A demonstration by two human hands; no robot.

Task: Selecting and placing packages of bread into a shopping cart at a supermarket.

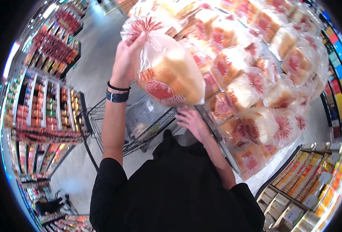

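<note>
My left hand grips the gathered neck of a clear plastic bag of bread, holding it up in front of me. The bag has red printing, and pale golden bread shows through it. Just below the bag's lower end is my right hand, its fingers spread and nothing in them. It may be near the bag's underside, but I cannot tell whether they touch. To the right lies a large pile of similar bagged breads on a display.
A wire shopping cart with clear plastic bags inside stands below my left arm. Stocked shelves line the left side. Boxed goods fill a rack at the lower right. Grey floor runs along the aisle.
</note>
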